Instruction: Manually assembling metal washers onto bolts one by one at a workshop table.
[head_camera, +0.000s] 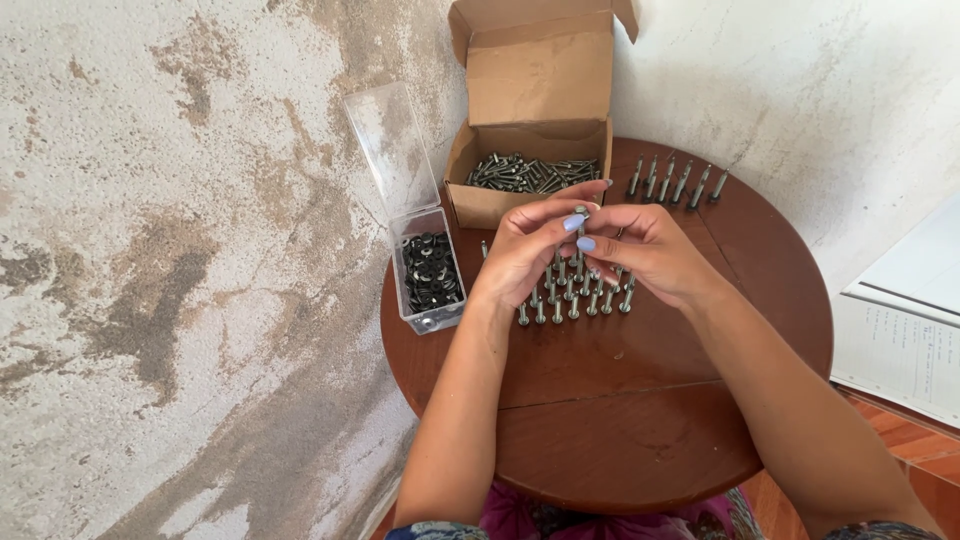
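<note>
Over the round wooden tabletop, the left hand and right hand meet, fingers pinched together on one screw held upright. Just beneath them stand rows of screws. Left of these sits a clear box of washers. Beyond them, an open cardboard box holds loose screws.

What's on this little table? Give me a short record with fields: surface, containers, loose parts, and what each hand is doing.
surface: round brown wooden table
containers: open cardboard box holding bolts; clear plastic box of dark washers, lid up
loose parts: cluster of bolts standing on their heads under the hands; second row of bolts near the far edge
left hand: fingers pinch a bolt held upright
right hand: fingers meet the same bolt
beside table: white papers
</note>
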